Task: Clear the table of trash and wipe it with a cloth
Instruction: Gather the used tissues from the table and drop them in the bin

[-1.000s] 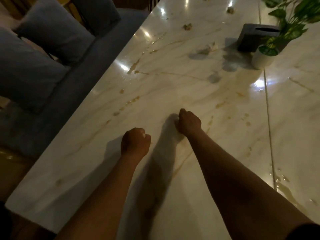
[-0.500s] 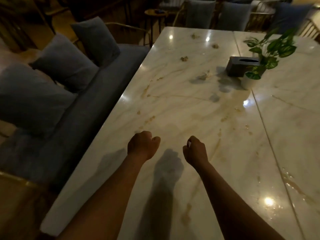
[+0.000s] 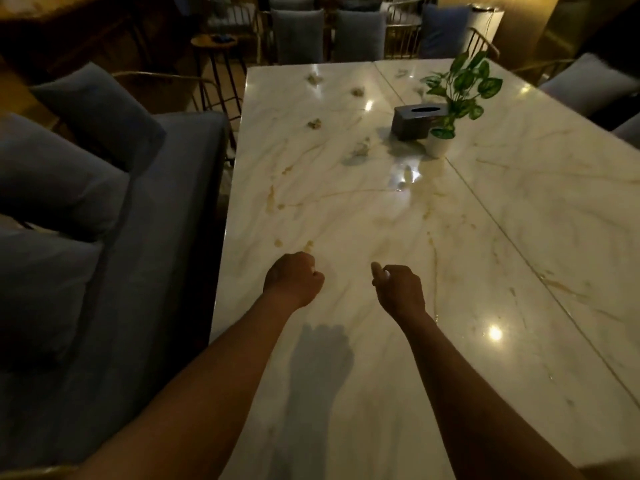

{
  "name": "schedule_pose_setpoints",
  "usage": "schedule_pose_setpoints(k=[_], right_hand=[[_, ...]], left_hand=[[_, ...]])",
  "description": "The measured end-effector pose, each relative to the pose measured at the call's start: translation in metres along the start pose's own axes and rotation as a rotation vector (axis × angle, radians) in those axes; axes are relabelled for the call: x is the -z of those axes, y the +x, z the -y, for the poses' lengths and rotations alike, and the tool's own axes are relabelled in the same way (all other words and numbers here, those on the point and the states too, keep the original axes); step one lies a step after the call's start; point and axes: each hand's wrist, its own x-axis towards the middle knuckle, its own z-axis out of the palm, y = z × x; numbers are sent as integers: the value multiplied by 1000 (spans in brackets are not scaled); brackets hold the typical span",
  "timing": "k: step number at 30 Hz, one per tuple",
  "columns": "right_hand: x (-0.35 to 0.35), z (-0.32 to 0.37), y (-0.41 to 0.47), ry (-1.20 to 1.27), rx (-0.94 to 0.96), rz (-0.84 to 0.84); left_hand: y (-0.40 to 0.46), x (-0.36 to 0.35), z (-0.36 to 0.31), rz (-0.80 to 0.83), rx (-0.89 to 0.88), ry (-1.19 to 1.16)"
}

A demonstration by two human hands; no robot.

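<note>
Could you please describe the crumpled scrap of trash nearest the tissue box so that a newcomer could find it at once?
Start at the marble table and find the dark tissue box beside the potted plant. The crumpled scrap lies just left of the box, slightly nearer the person. Unlike the other scraps further off, it sits beside the box's shadow.

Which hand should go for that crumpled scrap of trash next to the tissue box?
Probably the right hand: the crumpled scrap lies nearly straight ahead of it, and the left hand sits further toward the table's sofa edge.
</note>
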Motion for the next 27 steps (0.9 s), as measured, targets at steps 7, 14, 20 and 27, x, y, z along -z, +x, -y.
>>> schedule_pose_setpoints(k=[7,14,20,27], right_hand=[[2,16,-12,15,18,-49],[-9,34,-17,16,-9,-112],[-43,65,-11,7,-103,-264],[-82,116,-17,-2,-227,-404]], left_hand=[[1,24,-14,-23,-68,31],[32,40,-4,-42,-223,56],[87,35,30,5,-369,56],[130,43,76,82,-473,94]])
